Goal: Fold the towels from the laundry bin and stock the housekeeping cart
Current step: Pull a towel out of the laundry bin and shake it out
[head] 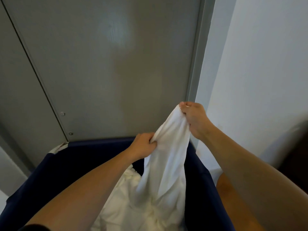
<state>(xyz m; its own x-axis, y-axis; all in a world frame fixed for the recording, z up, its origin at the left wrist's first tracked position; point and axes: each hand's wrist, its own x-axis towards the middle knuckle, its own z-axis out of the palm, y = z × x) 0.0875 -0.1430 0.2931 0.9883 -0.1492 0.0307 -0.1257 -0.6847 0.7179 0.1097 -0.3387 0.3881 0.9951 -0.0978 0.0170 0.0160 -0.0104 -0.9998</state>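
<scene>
A white towel (168,147) hangs up out of the dark blue laundry bin (55,170). My right hand (195,119) grips its top end, raised above the bin's far rim. Lower and to the left, my left hand (145,145) pinches the towel's edge just over the rim. The towel's lower part trails down onto a heap of white linen (133,207) inside the bin. No housekeeping cart is in view.
A grey metal door (108,72) stands close behind the bin, with its frame (198,64) at the right. A pale wall (266,72) fills the right side. A dark, blurred object (295,147) sits at the right edge.
</scene>
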